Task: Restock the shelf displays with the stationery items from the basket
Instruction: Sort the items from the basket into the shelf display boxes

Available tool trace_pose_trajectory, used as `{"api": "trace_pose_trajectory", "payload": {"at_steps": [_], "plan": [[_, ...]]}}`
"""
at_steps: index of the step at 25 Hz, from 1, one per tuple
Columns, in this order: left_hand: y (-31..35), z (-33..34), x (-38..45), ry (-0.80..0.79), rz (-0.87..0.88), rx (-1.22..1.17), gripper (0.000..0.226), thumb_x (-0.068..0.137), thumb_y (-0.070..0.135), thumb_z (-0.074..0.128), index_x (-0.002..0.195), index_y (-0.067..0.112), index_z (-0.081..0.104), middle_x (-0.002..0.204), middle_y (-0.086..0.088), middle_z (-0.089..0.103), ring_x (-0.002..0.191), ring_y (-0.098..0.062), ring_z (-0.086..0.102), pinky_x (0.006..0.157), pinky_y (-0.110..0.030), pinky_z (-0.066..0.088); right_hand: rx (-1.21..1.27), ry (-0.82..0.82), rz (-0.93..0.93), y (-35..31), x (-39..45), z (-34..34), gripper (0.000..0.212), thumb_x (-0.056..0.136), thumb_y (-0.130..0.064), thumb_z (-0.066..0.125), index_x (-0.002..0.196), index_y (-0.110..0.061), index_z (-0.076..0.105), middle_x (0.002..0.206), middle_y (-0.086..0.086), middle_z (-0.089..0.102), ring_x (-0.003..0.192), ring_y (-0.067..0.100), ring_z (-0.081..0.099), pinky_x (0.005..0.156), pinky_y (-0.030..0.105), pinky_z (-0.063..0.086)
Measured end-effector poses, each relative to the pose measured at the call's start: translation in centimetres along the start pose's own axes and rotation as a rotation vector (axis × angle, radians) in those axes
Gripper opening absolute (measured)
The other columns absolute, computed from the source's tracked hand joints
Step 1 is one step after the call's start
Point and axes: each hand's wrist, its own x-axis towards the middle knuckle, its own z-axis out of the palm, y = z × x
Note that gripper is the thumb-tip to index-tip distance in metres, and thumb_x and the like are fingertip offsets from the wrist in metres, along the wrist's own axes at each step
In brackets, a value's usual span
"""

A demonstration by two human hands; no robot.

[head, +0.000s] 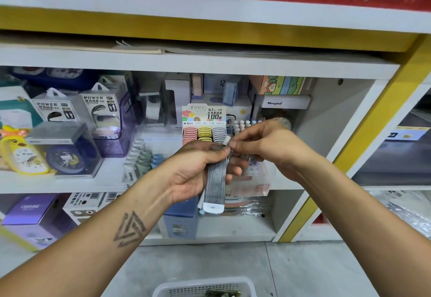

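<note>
My left hand (196, 168) grips a stack of slim grey pencil-lead cases (215, 182) with white end caps, held upright in front of the middle shelf. My right hand (258, 145) pinches the top end of one case in the stack with thumb and forefinger. Right behind my hands stands the lead display box (204, 123), with rows of pink, yellow and grey cases under a "0.7mm HB 100" header card. The white basket (205, 287) sits on the floor at the bottom edge, only its far rim and a little of its contents showing.
Power bank boxes (77, 110) and boxed clocks (63, 152) fill the shelf's left side. A display of small pens (245, 125) stands right of the lead box. The lower shelf holds purple boxes (30, 212). A yellow-edged shelf post (363, 138) slants down at the right.
</note>
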Motion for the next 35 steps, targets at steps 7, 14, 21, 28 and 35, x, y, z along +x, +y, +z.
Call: {"api": "trace_pose_trajectory", "payload": {"at_steps": [7, 14, 21, 28, 35], "plan": [[0.4, -0.2, 0.0, 0.118, 0.044, -0.049, 0.033, 0.095, 0.008, 0.056, 0.121, -0.013, 0.055, 0.109, -0.033, 0.067, 0.098, -0.042, 0.070, 0.082, -0.052, 0.059, 0.288, 0.350, -0.131, -0.9, 0.0, -3.2, 0.008, 0.093, 0.002, 0.062, 0.091, 0.000, 0.070, 0.065, 0.008, 0.066, 0.052, 0.014, 0.057, 0.050, 0.024, 0.047], [0.1, -0.1, 0.3, 0.251, -0.010, 0.037, 0.026, 0.095, 0.008, 0.059, 0.116, -0.007, 0.062, 0.072, -0.014, 0.066, 0.054, -0.020, 0.057, 0.052, -0.028, 0.051, -0.356, 0.490, -0.363, 2.1, 0.4, -3.6, 0.012, 0.096, -0.012, 0.063, 0.106, -0.012, 0.070, 0.086, 0.005, 0.072, 0.078, 0.018, 0.068, 0.076, 0.040, 0.059], [0.1, 0.3, 0.3, 0.204, -0.063, 0.030, 0.010, 0.096, 0.003, 0.053, 0.089, 0.005, 0.059, 0.076, -0.021, 0.067, 0.057, -0.022, 0.057, 0.053, -0.030, 0.052, -0.576, 0.365, -0.460, 4.3, 1.2, -2.9, 0.005, 0.097, -0.014, 0.062, 0.101, -0.015, 0.058, 0.085, 0.008, 0.069, 0.078, 0.022, 0.068, 0.069, 0.047, 0.058], [0.1, 0.4, 0.2, 0.202, -0.052, 0.037, 0.005, 0.097, 0.001, 0.053, 0.096, 0.005, 0.057, 0.081, -0.022, 0.067, 0.060, -0.025, 0.059, 0.056, -0.032, 0.054, -0.611, 0.378, -0.494, 4.7, 1.5, -2.9, 0.009, 0.096, -0.010, 0.061, 0.090, -0.014, 0.055, 0.078, 0.009, 0.067, 0.073, 0.027, 0.066, 0.065, 0.047, 0.056], [0.0, 0.4, 0.2, 0.193, -0.018, 0.017, 0.015, 0.094, 0.000, 0.056, 0.108, -0.002, 0.060, 0.080, -0.020, 0.062, 0.064, -0.027, 0.063, 0.058, -0.032, 0.057, -0.542, 0.313, -0.394, 4.7, 1.8, -2.9, 0.014, 0.090, -0.009, 0.066, 0.083, -0.020, 0.062, 0.074, -0.004, 0.067, 0.074, 0.015, 0.065, 0.070, 0.043, 0.056]]}}
